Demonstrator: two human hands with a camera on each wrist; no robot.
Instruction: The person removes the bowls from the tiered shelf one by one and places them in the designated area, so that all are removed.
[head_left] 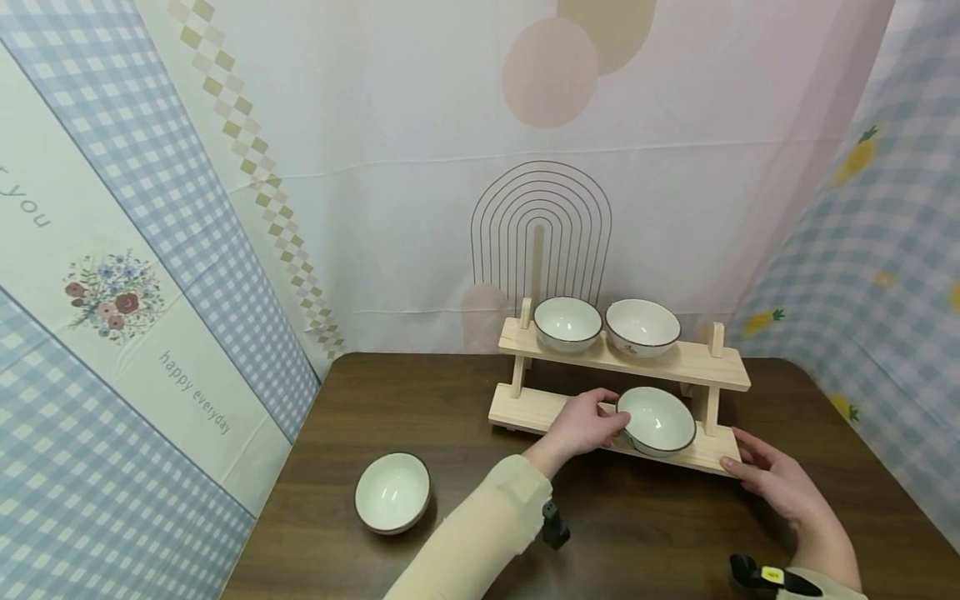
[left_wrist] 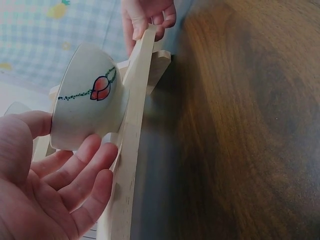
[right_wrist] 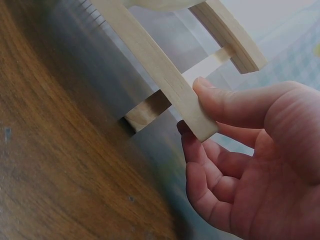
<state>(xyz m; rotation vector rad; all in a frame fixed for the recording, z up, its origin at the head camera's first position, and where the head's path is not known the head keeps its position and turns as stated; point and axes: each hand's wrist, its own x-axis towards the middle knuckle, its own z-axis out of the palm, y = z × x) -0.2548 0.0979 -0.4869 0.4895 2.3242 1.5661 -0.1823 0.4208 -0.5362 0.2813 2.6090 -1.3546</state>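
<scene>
On the lower tier of a two-tier wooden rack [head_left: 528, 406] sits a white bowl [head_left: 658, 422] with a dark rim. My left hand [head_left: 583, 427] holds this bowl at its left side, thumb at the rim. In the left wrist view the bowl's outside [left_wrist: 85, 112] shows a red flower bud and a dotted green line. My right hand [head_left: 780, 483] grips the right end of the lower board; the right wrist view shows the thumb on top of the board end [right_wrist: 187, 102] and fingers beneath it.
Two similar bowls, a left one [head_left: 567, 323] and a right one [head_left: 642, 327], stand side by side on the upper tier. Another bowl [head_left: 393, 493] sits on the dark wooden table [head_left: 315, 533] at left. Patterned cloths [head_left: 390, 233] hang behind and beside the table.
</scene>
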